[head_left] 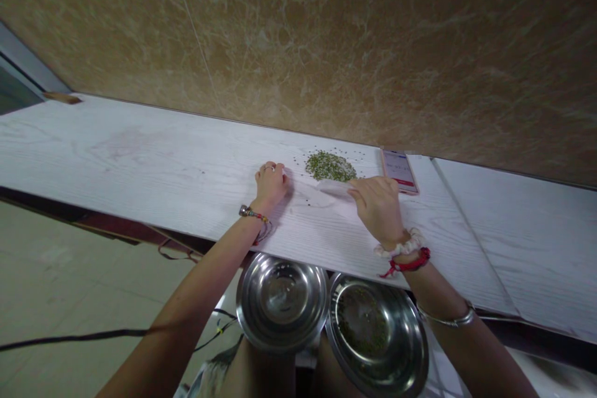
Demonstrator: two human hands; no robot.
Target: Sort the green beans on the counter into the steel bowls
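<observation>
A loose pile of small green beans, like mung beans, is spread on the white wood-grain counter, with strays around it. My right hand is just to the right of the pile, pinching a piece of white paper whose edge lies along the near side of the beans. Left of the pile, my left hand rests on the counter with its fingers curled in. A bit of white shows by its fingertips, but what it holds cannot be made out.
A phone with a lit screen lies behind my right hand. Below the counter's front edge are two steel bowls: the left bowl looks shiny inside, and the right bowl contains green beans. A patterned brown wall rises behind.
</observation>
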